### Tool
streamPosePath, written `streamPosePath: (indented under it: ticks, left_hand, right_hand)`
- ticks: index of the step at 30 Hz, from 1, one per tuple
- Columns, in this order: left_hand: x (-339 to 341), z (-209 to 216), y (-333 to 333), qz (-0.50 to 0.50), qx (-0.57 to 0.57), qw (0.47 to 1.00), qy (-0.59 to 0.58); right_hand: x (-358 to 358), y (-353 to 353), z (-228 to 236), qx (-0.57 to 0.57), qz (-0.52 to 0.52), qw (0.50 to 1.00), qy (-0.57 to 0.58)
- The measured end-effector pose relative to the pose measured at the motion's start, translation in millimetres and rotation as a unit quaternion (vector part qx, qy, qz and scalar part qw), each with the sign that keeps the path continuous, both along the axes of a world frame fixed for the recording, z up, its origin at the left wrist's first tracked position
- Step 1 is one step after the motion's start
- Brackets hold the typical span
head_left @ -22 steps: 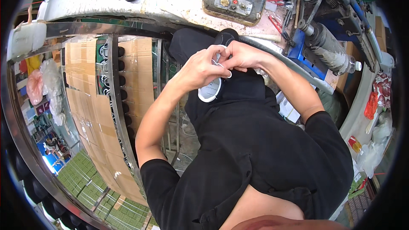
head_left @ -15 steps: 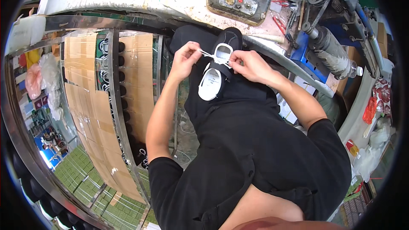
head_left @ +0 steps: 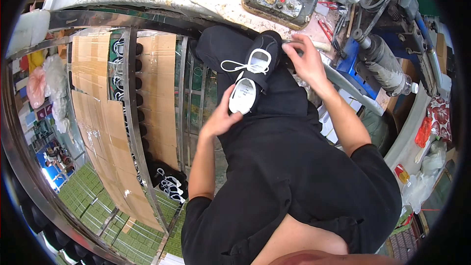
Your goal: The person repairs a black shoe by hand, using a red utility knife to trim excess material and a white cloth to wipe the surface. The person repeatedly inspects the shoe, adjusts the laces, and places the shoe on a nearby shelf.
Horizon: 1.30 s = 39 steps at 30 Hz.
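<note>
While left hand (head_left: 223, 117) touches shoe (head_left: 255, 76), right hand (head_left: 307, 62) hovers.

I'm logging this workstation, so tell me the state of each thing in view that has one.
Black shoe: on the lap, toe pointing away from the person.
White lace: looped out to the left; knot tightness unclear.
Left hand: curved at the shoe's heel; firmness of hold unclear.
Right hand: open beside the toe.
Clear bottle: capped.
Cardboard: taped.

shoe (head_left: 256, 75): matt, cloth-like | rack frame (head_left: 129, 68): glossy metal | panel (head_left: 100, 118): smooth cardboard
</note>
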<state>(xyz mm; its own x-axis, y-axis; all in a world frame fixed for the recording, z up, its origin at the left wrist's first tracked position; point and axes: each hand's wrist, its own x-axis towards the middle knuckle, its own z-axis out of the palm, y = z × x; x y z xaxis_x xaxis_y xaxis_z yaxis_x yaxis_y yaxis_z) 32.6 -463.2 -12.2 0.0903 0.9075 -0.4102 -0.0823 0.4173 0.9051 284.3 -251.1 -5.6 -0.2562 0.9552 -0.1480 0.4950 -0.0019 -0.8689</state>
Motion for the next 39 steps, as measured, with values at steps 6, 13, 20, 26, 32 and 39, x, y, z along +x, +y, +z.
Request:
streamPosePath:
  ticks: [6, 13, 20, 26, 32, 39]
  left_hand:
    - [19.1, 40.7, -0.2, 0.131, 0.035, 0.990, -0.032]
    - [4.1, 128.7, 77.2, 0.221, 0.187, 0.956, 0.038]
    - [3.0, 164.4, 152.0, 0.184, 0.244, 0.952, 0.012]
    - [-13.4, 171.7, 162.1, 0.210, 0.256, 0.943, 0.038]
    - [-14.2, 180.9, 164.9, 0.189, 0.276, 0.940, 0.073]
    - [-21.3, 164.2, 187.4, 0.164, 0.276, 0.946, 0.047]
  right_hand:
    - [-19.9, 9.3, 41.4, -0.219, 0.037, 0.965, 0.142]
    - [26.3, 9.7, 109.6, -0.112, 0.006, 0.941, 0.318]
    - [41.9, 30.1, 137.6, -0.020, -0.032, 0.932, 0.359]
    - [31.5, 39.1, 141.8, -0.030, -0.013, 0.927, 0.374]
    - [28.0, 35.5, 140.9, -0.037, -0.019, 0.925, 0.378]
    - [40.5, 32.0, 148.2, -0.039, -0.031, 0.926, 0.374]
